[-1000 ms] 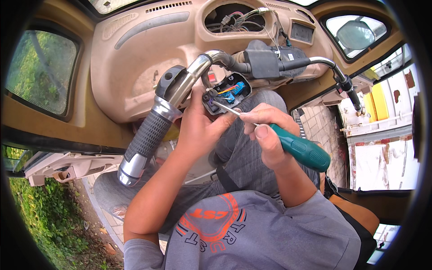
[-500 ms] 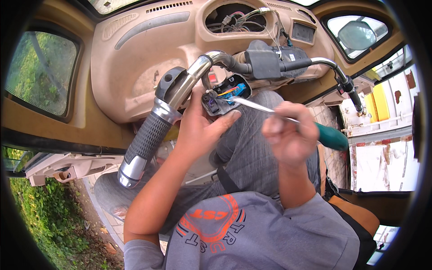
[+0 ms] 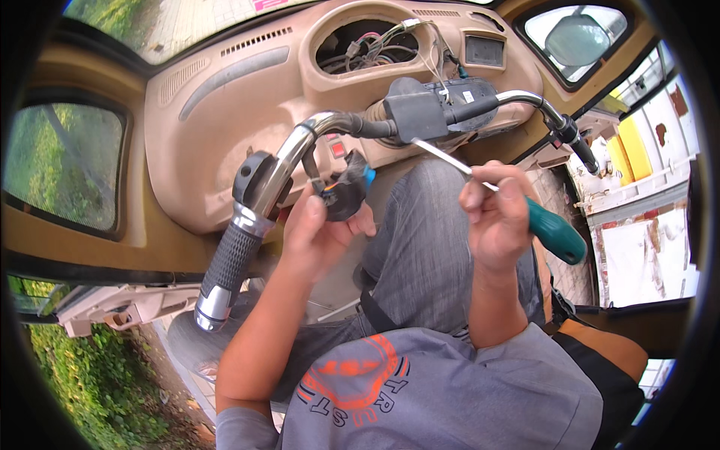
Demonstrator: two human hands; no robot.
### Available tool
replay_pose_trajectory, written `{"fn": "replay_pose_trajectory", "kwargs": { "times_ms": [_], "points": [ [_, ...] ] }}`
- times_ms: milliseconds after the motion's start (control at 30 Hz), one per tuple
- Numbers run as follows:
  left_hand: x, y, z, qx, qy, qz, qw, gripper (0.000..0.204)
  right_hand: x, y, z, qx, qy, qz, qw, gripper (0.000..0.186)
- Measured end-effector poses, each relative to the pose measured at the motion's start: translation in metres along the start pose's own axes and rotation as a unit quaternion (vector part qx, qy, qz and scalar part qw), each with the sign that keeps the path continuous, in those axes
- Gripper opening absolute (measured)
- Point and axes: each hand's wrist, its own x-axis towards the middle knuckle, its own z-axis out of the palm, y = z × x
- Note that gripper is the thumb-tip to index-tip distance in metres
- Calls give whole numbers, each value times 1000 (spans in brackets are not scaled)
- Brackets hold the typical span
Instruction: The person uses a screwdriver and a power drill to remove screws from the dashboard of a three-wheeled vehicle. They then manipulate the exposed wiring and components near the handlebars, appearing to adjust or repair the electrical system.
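My left hand grips a black switch housing just inboard of the left handlebar grip. The housing is tilted and slightly blurred, with a blue part at its far side and some coloured wire visible. My right hand holds a screwdriver with a green handle and a long metal shaft, which points up and left. Its tip appears just below the dark cover at the middle of the handlebar; I cannot tell whether they touch.
The beige dashboard has an opening with loose connectors and wires. The right handlebar grip sits by the side window. My knee rises between my hands. Greenery lies outside on the left, a white rusty panel on the right.
My left hand has turned the housing over, so its inside is mostly hidden. The screwdriver has moved out of the housing, up and right. The whole view has shifted slightly.
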Motion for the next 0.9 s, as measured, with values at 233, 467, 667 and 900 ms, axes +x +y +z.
{"fn": "replay_pose_trajectory", "kwargs": {
  "times_ms": [233,467,667,900],
  "points": [
    [-2,-3,4,-243,-87,-69,964,86,-15,16,6,-2,-41,19,999,34],
    [-5,-3,10,-264,-62,-69,960,87,-10,22,9,-165,-122,-107,973,17],
    [-4,0,16,-167,69,-78,981,75,14,25,34,-209,-159,-162,951,36],
    [-3,10,8,64,85,-27,994,77,20,37,42,-105,-288,11,952,38]
  ]
}}
